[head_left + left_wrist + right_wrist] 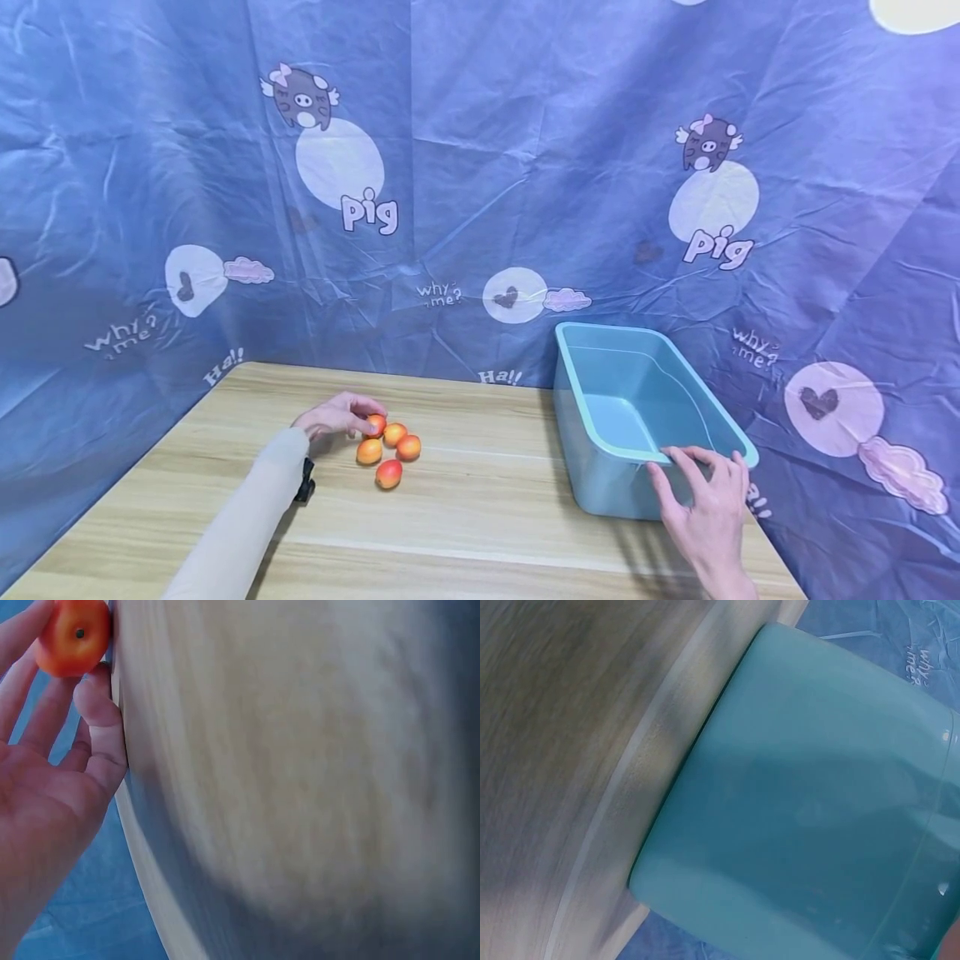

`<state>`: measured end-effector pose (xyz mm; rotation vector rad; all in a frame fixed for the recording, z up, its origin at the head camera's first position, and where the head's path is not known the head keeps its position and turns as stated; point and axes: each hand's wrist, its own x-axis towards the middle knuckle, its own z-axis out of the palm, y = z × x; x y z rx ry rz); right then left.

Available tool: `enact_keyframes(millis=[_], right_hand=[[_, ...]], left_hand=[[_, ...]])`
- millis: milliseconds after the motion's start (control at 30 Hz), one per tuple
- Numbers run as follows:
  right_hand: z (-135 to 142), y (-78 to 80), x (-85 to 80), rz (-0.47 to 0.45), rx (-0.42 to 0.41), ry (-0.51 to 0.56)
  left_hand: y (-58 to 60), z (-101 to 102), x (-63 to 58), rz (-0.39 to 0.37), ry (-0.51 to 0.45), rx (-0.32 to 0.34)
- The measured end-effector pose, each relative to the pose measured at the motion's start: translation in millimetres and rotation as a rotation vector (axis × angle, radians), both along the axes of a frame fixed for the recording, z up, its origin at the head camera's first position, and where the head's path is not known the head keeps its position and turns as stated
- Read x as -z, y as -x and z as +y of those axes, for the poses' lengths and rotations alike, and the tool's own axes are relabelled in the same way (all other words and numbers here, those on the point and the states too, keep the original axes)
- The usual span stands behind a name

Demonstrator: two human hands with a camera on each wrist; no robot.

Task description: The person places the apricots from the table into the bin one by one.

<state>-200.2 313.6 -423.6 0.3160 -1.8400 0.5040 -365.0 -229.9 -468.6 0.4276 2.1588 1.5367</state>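
At the left of the table my left hand (341, 414) pinches a small orange-red fruit (376, 426) between thumb and fingers. The left wrist view shows that fruit (75, 637) close up, with a dark stem dimple. Several similar fruits lie just beside it, among them a yellow-orange one (369, 452) and a redder one (388, 474) closest to me. On the right, a blue-green plastic bin (615, 479) stands upright. My right hand (705, 508) grips its near rim, fingertips over the edge and thumb outside. Only a sliver of that hand appears in the right wrist view.
The pale wooden table (465, 525) carries both the fruits and the bin. A blue printed cloth (465, 167) hangs behind and along both sides, close to the bin's far end and right wall.
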Motion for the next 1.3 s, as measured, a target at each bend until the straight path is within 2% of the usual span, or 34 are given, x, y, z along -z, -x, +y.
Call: enact_keyframes(millis=[200, 367, 467, 633, 833, 1100, 1300], right_hand=[[-1.2, 0.9, 0.5, 0.017, -0.003, 0.002], [-2.5, 2.5, -0.6, 0.026, -0.009, -0.001], [-2.8, 2.9, -1.4, 0.025, -0.009, -0.002], [-2.3, 2.2, -0.8, 0.020, -0.007, 0.002], [-1.5, 1.3, -0.1, 0.011, -0.005, 0.002], [-1.2, 0.7, 0.0, 0.007, -0.007, 0.000], [-1.4, 1.0, -0.4, 0.008, -0.007, 0.002]], left_hand=[[1.8, -1.1, 4.1, 0.014, -0.024, 0.018], [1.6, -2.7, 4.2, 0.025, -0.049, 0.000], [0.8, -3.4, 2.2, -0.002, -0.070, -0.039], [1.3, -1.2, -3.9, 0.015, -0.060, -0.120], [-0.6, 3.0, -11.6, 0.092, -0.060, -0.095], [-1.8, 17.1, -21.0, 0.134, -0.089, -0.065], [-2.1, 28.2, -28.3, 0.151, -0.090, -0.093]])
